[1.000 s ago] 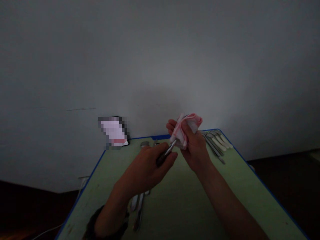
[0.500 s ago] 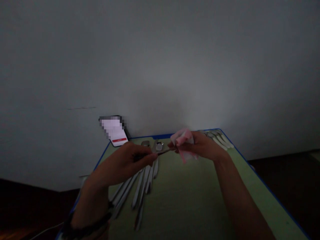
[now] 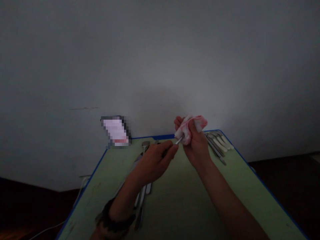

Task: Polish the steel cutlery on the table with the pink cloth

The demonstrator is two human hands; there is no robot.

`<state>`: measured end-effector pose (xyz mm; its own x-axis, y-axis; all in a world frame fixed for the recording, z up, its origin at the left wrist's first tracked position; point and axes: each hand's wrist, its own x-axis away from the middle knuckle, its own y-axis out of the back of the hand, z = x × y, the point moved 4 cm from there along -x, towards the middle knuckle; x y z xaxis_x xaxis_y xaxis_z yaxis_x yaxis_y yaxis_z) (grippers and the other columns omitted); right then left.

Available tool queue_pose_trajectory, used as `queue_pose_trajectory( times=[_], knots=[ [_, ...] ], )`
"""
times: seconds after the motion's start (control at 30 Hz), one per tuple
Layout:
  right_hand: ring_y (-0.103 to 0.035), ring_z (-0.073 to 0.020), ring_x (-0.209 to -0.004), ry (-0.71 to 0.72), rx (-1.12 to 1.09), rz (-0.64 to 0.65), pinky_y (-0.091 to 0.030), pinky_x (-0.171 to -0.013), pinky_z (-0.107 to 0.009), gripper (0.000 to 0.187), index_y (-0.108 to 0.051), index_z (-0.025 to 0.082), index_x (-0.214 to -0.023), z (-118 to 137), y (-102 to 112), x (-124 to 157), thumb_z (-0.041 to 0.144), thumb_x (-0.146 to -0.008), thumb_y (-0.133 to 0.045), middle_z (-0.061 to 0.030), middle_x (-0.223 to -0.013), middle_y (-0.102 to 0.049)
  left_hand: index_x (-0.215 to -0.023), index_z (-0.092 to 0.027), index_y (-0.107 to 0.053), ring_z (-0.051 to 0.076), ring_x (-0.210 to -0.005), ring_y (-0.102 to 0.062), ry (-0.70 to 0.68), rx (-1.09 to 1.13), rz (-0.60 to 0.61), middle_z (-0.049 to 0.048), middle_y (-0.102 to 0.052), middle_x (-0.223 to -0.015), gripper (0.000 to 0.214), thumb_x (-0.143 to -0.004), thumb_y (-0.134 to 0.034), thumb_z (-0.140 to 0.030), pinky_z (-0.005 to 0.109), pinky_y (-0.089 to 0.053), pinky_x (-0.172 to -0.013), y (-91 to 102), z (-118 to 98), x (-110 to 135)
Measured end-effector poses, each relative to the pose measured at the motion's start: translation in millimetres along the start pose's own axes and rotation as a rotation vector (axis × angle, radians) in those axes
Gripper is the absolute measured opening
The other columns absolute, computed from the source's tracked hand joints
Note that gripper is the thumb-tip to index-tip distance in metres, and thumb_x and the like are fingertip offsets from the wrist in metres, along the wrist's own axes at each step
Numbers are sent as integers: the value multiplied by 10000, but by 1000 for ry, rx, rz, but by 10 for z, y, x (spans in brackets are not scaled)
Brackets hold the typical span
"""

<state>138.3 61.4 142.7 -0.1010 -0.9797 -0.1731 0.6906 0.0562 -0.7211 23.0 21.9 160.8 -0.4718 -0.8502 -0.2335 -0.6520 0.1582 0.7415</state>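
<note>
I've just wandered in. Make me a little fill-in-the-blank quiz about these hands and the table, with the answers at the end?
1. The cloth in the right hand is white and ____.
2. The left hand grips a metal utensil whose far end goes into the ____.
3. The dark band is on the ____ wrist.
4. The green table has an edge coloured ____.

Missing words: pink; cloth; left; blue.
</note>
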Motion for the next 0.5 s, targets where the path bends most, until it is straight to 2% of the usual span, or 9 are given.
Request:
queue_pose_trajectory(
  times=[0.13, 0.27, 0.4, 0.5],
  knots=[
    [-603, -154, -980, -137, -17, -12, -458, -882, -317, 342, -597, 211, -995, -109, 33, -4, 477, -791, -534, -36, -1040, -657, -735, -167, -490, 96, -525, -452, 29, 25, 1, -42, -473, -565, 343, -920, -302, -386, 215, -337, -508, -151, 46, -58],
    [-607, -118, -805, -138, 80, -24, -478, -762, -263, 291, -597, 225, -914, -118, 130, -68, 480, -789, -534, 7, -877, -662, -748, -168, -498, 101, -555, -477, 27, 18, 84, -25, -512, -614, 362, -927, -276, -391, 222, -360, -529, -143, 98, -58],
    [-545, -97, -616, -87, 120, 11, -461, -657, -245, 255, -571, 224, -816, -73, 161, -119, 474, -798, -526, 42, -663, -597, -811, -167, -544, 98, -578, -496, -12, 30, 287, -20, -530, -646, 344, -924, -290, -369, 212, -378, -545, -28, 134, 25],
    [-534, -93, -625, -60, 74, -13, -449, -670, -245, 198, -562, 234, -798, -46, 170, -133, 431, -779, -572, 52, -674, -590, -861, -164, -566, 91, -573, -513, 7, 88, 408, -19, -551, -639, 330, -923, -294, -340, 196, -391, -543, 38, 179, 83]
  ],
)
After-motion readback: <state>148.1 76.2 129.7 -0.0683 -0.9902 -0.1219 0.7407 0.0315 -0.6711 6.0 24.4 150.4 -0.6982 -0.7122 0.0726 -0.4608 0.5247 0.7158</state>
